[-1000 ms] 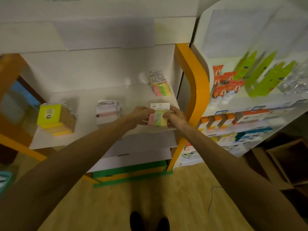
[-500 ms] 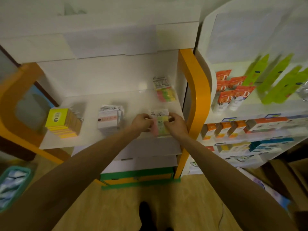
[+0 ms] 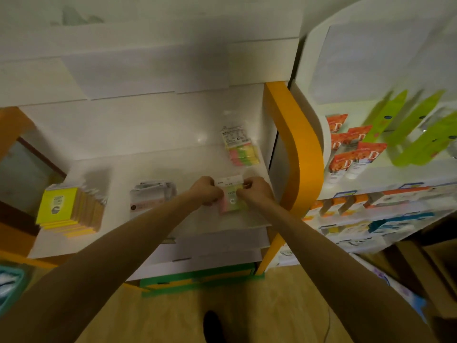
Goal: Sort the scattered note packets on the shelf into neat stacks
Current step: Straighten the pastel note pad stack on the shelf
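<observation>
Both hands work at the near right part of the white shelf (image 3: 153, 169). The left hand (image 3: 206, 193) and the right hand (image 3: 254, 194) each pinch one side of a multicoloured note packet (image 3: 231, 194), fingers curled onto its edges; the packet lies at the shelf surface, though whether it rests fully on it cannot be told through the blur.

Handling, as judged: the packet appears to be a thin pad block in clear film with a white card header. It should be light and fairly stiff across the pad, while the film is likely slippery and the header easy to bend. Holding by the two long sides, as now, looks sound; lifting by the header alone would risk a crease or a slip.

A second stack of coloured packets (image 3: 241, 147) sits at the far right of the shelf, apart from the held one. A white-and-pink pile (image 3: 150, 195) lies left of the hands, near but not touching. A yellow stack (image 3: 66, 209) stands at the far left end.

Edges and room: the orange upright (image 3: 299, 149) stands just right of the right hand and limits movement that way. The near shelf lip runs just below the held packet, so a push towards the person could tip it off. Bare shelf shows between the hands and the far stack, and between the two left-hand piles.
</observation>
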